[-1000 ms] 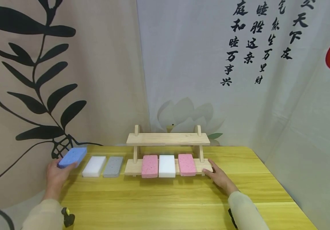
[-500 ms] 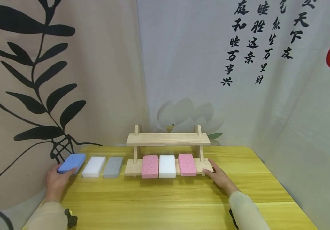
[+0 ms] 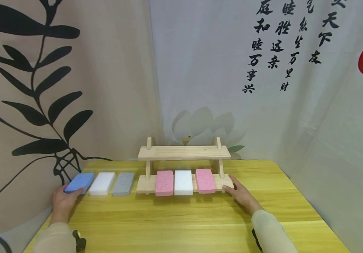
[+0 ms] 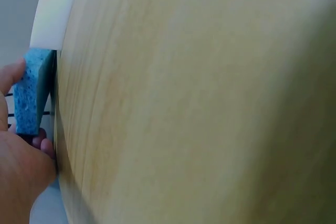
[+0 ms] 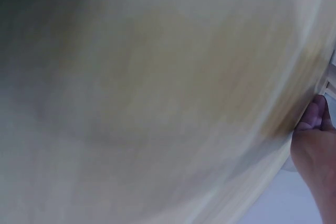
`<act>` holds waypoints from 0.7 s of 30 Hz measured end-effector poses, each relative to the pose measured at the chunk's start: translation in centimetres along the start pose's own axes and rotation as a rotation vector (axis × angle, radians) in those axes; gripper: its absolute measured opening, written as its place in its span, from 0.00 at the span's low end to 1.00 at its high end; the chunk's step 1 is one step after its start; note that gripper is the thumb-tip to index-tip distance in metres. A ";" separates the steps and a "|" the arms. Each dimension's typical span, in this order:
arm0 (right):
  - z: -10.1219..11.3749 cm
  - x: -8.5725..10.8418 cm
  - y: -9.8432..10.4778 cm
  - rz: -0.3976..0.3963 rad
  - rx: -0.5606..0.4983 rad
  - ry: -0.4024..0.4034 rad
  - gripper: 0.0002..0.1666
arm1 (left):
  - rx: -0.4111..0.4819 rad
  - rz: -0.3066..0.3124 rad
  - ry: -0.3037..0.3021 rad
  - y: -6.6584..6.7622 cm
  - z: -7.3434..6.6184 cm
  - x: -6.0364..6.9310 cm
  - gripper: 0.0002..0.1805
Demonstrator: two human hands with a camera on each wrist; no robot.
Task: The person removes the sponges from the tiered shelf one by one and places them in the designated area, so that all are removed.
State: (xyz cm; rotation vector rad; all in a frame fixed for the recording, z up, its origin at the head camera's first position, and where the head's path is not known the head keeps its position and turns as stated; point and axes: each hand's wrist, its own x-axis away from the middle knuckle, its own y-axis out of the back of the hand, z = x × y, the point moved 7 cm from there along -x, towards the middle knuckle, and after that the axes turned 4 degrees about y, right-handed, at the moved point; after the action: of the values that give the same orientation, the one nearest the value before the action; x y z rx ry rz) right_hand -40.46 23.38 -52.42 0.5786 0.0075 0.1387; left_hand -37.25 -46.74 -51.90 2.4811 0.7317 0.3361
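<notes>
My left hand (image 3: 63,203) pinches a blue sponge (image 3: 79,183) between thumb and fingers at the table's left side. In the left wrist view the blue sponge (image 4: 32,90) is tilted, its far edge at the tabletop and fingertips under its near end. To its right lie a white sponge (image 3: 102,183) and a grey sponge (image 3: 123,183). My right hand (image 3: 242,196) grips the right end of the lower board of a two-tier wooden rack (image 3: 184,152). On that board rest a pink sponge (image 3: 164,183), a white block (image 3: 183,182) and another pink sponge (image 3: 205,181).
The wooden table (image 3: 175,225) stretches in front of the rack. Behind it hangs a printed cloth (image 3: 200,70) with leaves and writing. The rack's upper board carries nothing.
My left hand has lowered the blue sponge to the table, left of the white sponge. The right hand stays at the rack's end. The head view has shifted slightly.
</notes>
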 end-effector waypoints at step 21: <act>0.0 0.0 0.0 0.015 -0.001 -0.012 0.53 | 0.053 -0.008 -0.076 -0.2 -4.4 1.4 0.47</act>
State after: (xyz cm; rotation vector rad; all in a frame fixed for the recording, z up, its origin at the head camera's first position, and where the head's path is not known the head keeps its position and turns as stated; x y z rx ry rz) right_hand -40.44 23.38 -52.37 0.5782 -0.0089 0.1497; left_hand -37.81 -43.98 -48.18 2.5256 0.7272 0.2204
